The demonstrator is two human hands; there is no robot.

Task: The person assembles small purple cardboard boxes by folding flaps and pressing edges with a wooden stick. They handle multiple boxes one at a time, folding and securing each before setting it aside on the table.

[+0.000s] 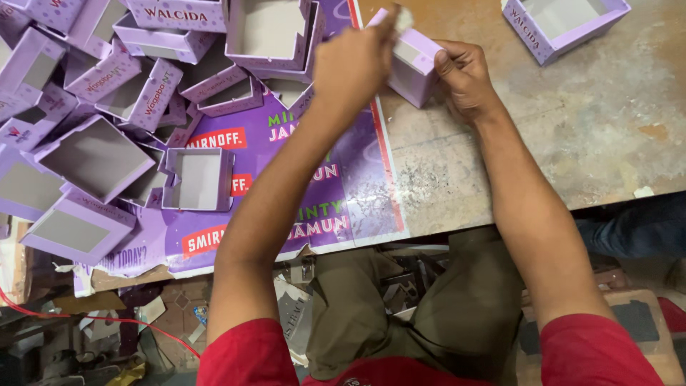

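Lilac carton (414,68), left hand (354,61), right hand (464,75)

Lilac box (413,68) with grey inside, purple printed sheet (314,179), red sleeves (250,354), olive trousers (443,314).

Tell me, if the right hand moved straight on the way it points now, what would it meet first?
The right hand points left and already grips the small purple box. Past it, probably the left hand, which presses the box's other side.

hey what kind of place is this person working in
Probably a small box-making workshop: a heap of open lilac boxes on a worn worktable, both hands on one lilac box, scraps on the floor.
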